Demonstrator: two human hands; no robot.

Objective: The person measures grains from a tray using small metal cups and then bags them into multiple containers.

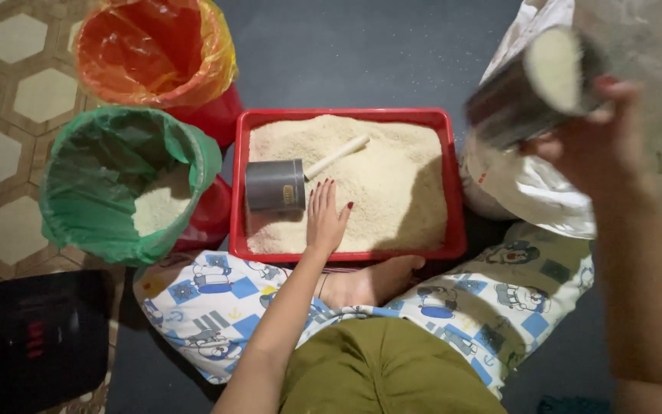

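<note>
A red tray (453,184) heaped with pale grain stands on the dark floor in front of my crossed legs. My left hand (325,218) lies flat and open on the grain near the tray's front edge, next to a grey metal scoop (276,185) with a pale wooden handle resting in the grain. My right hand (595,134) is raised at the upper right, gripping a metal can (534,88) tilted on its side and full of grain, held against a clear plastic bag (637,46).
A bucket lined with a green bag (109,184) holds some grain at the left. Behind it stands a bucket lined with an orange bag (155,50). A black scale (36,337) sits at the lower left. A white sack (530,192) lies right of the tray.
</note>
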